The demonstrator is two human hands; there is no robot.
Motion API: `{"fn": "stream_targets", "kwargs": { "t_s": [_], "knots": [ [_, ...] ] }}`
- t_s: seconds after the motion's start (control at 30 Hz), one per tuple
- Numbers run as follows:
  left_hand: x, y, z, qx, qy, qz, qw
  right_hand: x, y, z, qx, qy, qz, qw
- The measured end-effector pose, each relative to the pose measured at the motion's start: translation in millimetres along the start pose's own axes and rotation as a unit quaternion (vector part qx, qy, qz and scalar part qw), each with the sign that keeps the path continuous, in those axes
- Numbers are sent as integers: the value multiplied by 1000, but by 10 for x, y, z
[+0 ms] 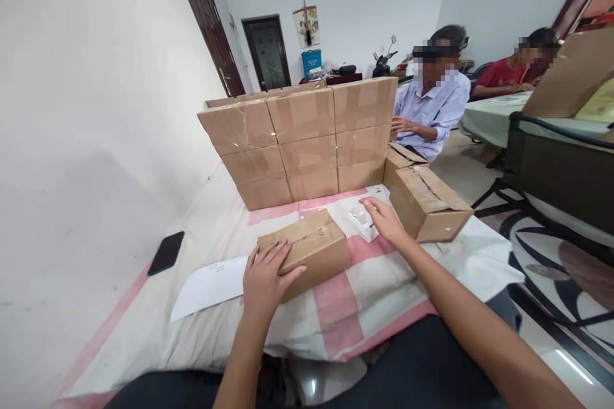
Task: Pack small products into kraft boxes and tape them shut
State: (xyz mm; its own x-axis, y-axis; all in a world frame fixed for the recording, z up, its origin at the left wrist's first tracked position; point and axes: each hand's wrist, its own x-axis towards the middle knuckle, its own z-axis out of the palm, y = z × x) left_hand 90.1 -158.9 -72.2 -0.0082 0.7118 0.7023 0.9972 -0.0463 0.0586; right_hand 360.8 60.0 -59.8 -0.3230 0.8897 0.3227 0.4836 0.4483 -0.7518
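Note:
A closed cardboard box (311, 255) lies on the cloth-covered table in front of me. My left hand (266, 271) rests on its left end, fingers stretched over the top and thumb apart along the near side. To the right of the box sits a small white tape dispenser (363, 225) with a clear roll. My right hand (382, 218) is at the dispenser's right side, with its fingers bent together near the roll. Whatever lies between those fingertips is too small to make out.
Stacked cardboard boxes (307, 140) form a wall at the table's back. Another box (426, 198) stands at the right. A white paper sheet (211, 284) and a black phone (166, 253) lie at the left. Two people sit beyond, one in a light shirt (434, 108).

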Motion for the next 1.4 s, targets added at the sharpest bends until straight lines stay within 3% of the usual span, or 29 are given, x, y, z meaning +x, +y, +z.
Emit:
{"fn": "stream_targets", "kwargs": {
  "t_s": [0.17, 0.37, 0.63, 0.9, 1.4],
  "knots": [
    [-77, -30, 32, 6, 49, 17, 999, 180, 386, -67, -54, -46, 164, 984],
    [-136, -66, 12, 3, 42, 14, 999, 226, 483, 46, -26, -65, 224, 972],
    [-132, -39, 9, -1, 50, 24, 998, 232, 566, 108, 44, -74, 242, 966],
    [-146, -60, 6, -6, 41, 18, 999, 180, 486, 93, 78, -95, 280, 952],
    [-137, -32, -4, -4, 38, 14, 999, 189, 442, 64, 22, -80, 252, 964]
  ]
}}
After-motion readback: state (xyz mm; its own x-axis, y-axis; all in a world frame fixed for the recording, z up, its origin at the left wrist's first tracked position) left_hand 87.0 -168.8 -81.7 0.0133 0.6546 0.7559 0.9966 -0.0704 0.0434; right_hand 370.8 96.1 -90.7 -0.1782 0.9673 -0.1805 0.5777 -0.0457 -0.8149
